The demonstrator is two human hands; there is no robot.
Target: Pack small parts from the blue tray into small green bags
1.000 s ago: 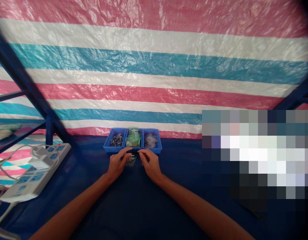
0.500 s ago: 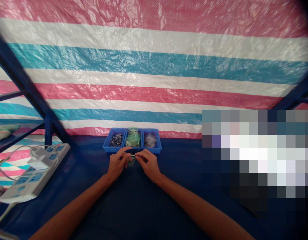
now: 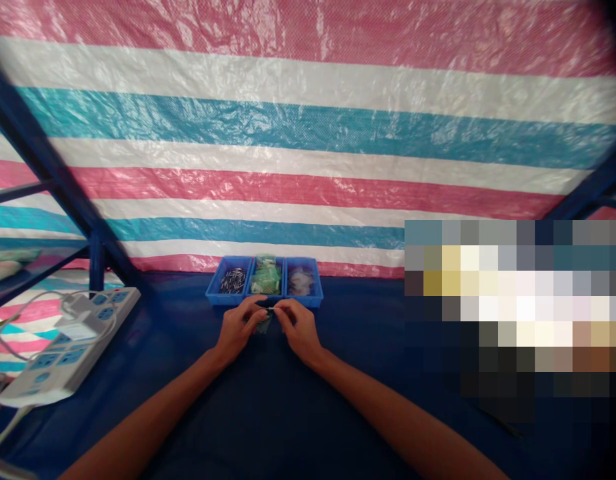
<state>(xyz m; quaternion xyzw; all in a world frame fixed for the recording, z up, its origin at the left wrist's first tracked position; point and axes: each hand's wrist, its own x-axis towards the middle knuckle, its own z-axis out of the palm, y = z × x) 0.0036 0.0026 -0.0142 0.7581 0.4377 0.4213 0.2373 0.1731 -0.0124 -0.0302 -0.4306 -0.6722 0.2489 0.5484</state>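
My left hand (image 3: 237,329) and my right hand (image 3: 299,327) meet over the dark blue table, fingertips pinched together around a small greenish clear bag (image 3: 263,325) and a thin metal pin (image 3: 271,309). Just beyond them three blue trays stand side by side. The left tray (image 3: 227,281) holds dark pins, the middle tray (image 3: 266,279) holds green packets, and the right tray (image 3: 303,281) holds clear packets.
A white power strip (image 3: 63,347) with a plugged-in adapter and cables lies at the left. Blue shelf posts (image 3: 97,263) rise at the left. A striped tarp (image 3: 308,133) hangs behind the trays. A blurred-out area covers the right side.
My hands have drawn closer together, and the fingertips now nearly touch over the small bag. The camera has barely moved.
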